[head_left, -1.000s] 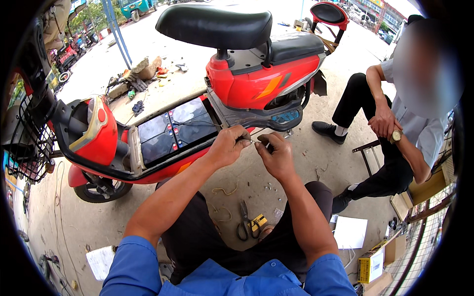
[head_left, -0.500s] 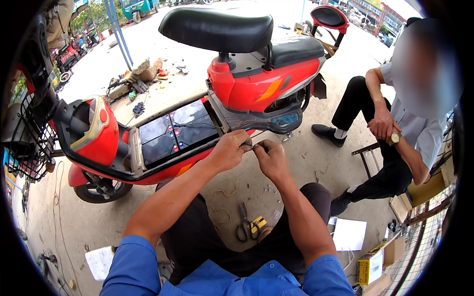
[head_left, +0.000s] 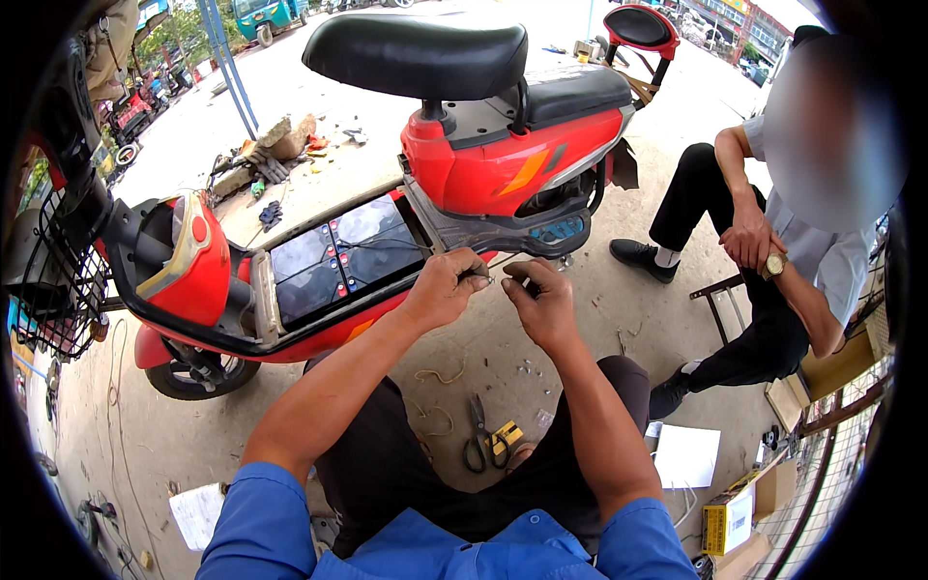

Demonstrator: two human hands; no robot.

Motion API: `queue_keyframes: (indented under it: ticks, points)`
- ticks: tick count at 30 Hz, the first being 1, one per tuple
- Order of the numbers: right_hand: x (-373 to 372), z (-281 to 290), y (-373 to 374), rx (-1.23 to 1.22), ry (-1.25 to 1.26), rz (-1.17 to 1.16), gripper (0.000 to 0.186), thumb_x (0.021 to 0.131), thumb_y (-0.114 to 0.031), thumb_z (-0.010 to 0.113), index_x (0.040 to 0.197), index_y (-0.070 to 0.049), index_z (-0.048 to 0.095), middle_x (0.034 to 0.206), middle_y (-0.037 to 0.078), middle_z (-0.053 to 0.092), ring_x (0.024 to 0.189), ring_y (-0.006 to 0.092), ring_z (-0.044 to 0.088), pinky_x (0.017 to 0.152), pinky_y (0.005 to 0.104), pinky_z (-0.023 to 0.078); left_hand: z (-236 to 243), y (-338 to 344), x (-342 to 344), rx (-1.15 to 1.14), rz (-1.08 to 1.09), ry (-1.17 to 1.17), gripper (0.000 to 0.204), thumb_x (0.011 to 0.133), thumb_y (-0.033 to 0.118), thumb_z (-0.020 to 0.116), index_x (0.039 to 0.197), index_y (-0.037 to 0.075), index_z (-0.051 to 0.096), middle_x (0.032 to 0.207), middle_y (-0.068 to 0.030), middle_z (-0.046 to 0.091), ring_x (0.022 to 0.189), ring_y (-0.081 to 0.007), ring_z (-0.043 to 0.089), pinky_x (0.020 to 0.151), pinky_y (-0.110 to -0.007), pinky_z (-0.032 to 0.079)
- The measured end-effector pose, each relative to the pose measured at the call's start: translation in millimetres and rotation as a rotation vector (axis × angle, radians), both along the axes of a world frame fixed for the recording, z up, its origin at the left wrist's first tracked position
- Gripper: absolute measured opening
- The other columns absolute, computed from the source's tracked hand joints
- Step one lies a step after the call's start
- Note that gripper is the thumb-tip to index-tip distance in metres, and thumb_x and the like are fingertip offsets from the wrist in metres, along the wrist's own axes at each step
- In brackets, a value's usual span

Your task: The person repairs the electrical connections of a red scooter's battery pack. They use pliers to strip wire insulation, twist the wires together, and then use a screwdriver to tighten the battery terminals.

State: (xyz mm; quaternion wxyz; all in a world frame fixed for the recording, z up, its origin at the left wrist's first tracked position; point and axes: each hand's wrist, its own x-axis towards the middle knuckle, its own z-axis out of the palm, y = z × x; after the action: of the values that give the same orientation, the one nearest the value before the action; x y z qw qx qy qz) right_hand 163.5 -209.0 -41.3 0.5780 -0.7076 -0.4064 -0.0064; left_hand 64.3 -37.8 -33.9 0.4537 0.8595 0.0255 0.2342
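In front of the red electric scooter (head_left: 512, 159), my left hand (head_left: 449, 290) pinches what looks like a thin wire, its small end showing at the fingertips. My right hand (head_left: 541, 302) is just to the right, thumb and forefinger pressed close; whatever they hold is too small to make out. A narrow gap separates the two hands. Behind my left hand, the scooter's open floor compartment shows dark batteries (head_left: 309, 275) with red and blue terminals and black leads across them.
Black-handled scissors (head_left: 477, 435) and a small yellow box (head_left: 506, 437) lie on the ground between my legs. On the right sits a person (head_left: 744, 232) with crossed hands. A white sheet (head_left: 686, 456) and an opened yellow carton (head_left: 730, 522) lie at lower right.
My hands have drawn slightly apart; their fingertips were nearly touching before. The right thumb and forefinger have shifted a little to the right. The seated person stays in place.
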Motion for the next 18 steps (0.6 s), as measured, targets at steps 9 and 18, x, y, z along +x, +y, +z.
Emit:
queue_keyframes:
  ticks: [9,18]
  points:
    - [2.3,-0.8,1.0,0.019,-0.349,0.033,0.014,0.081,-0.005,0.078,0.094,-0.004,0.074,0.088,0.011,0.068,0.074,0.0324,0.068,0.064,0.039,0.053,-1.0,2.3,0.6,-0.054,-0.024,0.038,0.011,0.084,0.001,0.073,0.092,-0.001,0.066,0.084,-0.0097,0.068,0.08,-0.0179,0.064,0.075,-0.034,0.05]
    - [1.4,-3.1,3.4,-0.099,0.069,0.078,0.013,0.087,-0.01,0.075,0.089,0.003,0.073,0.071,0.009,0.065,0.065,0.0205,0.064,0.062,0.0367,0.05,-0.4,-0.6,-0.7,-0.016,-0.016,0.041,0.012,0.083,0.0,0.074,0.092,-0.002,0.066,0.084,-0.0111,0.068,0.08,-0.0214,0.065,0.075,-0.035,0.05]
